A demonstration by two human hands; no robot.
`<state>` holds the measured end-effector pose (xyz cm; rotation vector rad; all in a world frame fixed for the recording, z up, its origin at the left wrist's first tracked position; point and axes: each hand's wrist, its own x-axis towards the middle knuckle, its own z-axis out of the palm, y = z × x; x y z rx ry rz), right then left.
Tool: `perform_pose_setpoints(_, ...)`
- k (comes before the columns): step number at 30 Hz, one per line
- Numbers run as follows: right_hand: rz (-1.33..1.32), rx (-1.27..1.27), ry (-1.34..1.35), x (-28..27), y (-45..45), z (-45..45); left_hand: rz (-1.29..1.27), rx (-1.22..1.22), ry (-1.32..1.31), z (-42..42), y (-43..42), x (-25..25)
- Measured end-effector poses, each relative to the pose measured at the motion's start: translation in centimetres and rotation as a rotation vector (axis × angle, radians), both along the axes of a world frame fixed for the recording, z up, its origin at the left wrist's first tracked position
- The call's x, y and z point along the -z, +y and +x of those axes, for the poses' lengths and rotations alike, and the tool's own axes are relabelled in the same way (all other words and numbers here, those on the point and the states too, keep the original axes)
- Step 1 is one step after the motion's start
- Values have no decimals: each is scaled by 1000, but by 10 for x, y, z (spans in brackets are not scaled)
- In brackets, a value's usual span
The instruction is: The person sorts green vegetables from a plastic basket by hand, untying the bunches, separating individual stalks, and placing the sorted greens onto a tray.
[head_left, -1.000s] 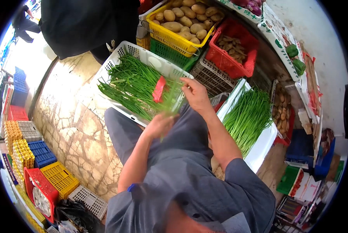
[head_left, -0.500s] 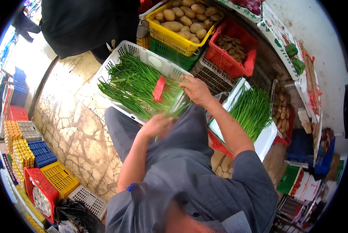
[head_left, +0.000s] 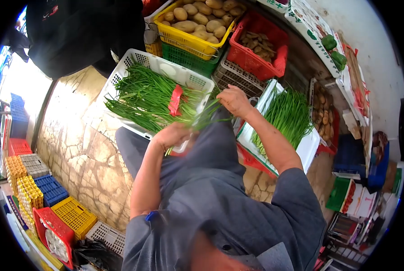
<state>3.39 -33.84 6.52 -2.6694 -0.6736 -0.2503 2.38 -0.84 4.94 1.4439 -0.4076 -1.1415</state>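
A few thin green stalks [head_left: 206, 118], blurred in part, stretch between my two hands over my lap. My left hand [head_left: 171, 135] is closed around their lower left end, beside the near edge of a white crate [head_left: 116, 72]. Higher and to the right, my right hand [head_left: 235, 100] pinches stalks with its fingertips. Loose long green stalks [head_left: 143, 92] fill the crate, with a red strip [head_left: 175, 100] lying on them. To the right of my right forearm, a thick heap of green stalks [head_left: 285, 117] lies in a white foam box [head_left: 306, 156].
Potatoes fill a yellow crate [head_left: 184, 39] at the top, next to a red crate [head_left: 258, 63] of small brown roots. A person in black clothes [head_left: 80, 36] stands at upper left. Stacked crates [head_left: 75, 217] and egg trays [head_left: 28, 192] line the lower left.
The view has shifted slightly. My left hand has moved left and up, my right hand slightly right; the stalks between them have changed position. The right forearm has swung outward.
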Motion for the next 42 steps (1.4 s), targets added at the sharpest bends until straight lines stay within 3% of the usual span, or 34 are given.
perform_pose_setpoints(8, 211, 465, -121, -8, -59, -6, -49, -236, 421, 0, 18, 7)
perform_pose_setpoints(11, 305, 675, -56, 5, -86, -7, -181, -302, 545, 0, 29, 1)
perform_pose_setpoints(12, 228, 748, 6, 12, -95, -7, -201, -317, 554, -1, 32, -3)
perform_pose_setpoints(16, -40, 739, -338, 78, -108, -11, -254, -363, 571, -5, 36, -3)
perform_pose_setpoints(18, 6, 806, -278, 84, -107, -13, -275, -386, 577, -5, 35, 1)
perform_pose_setpoints(20, 223, 870, 38, 45, -82, -28, -295, -432, 564, -4, 32, 4)
perform_pose_setpoints(24, 314, 759, 153, 17, -20, -50, -274, -573, 496, 3, 6, 7)
perform_pose_setpoints(28, 871, 617, 544, 20, 52, -83, -424, -616, 600, 12, -12, 10)
perform_pose_setpoints(30, 961, 434, 719, 31, 83, -97, -506, -620, 635, 16, -20, 7)
perform_pose_setpoints(32, 1057, 376, 696, 39, 113, -104, -541, -642, 644, 16, -28, 5)
perform_pose_setpoints(35, 933, 385, 754, 18, 140, -104, -628, -642, 622, 12, -36, 2)
perform_pose_setpoints(38, 1001, 447, 904, 7, 145, -101, -565, -673, 614, 9, -41, 3)
perform_pose_setpoints(42, 1328, 518, 758, 40, 148, -104, -617, -651, 634, 5, -41, 12)
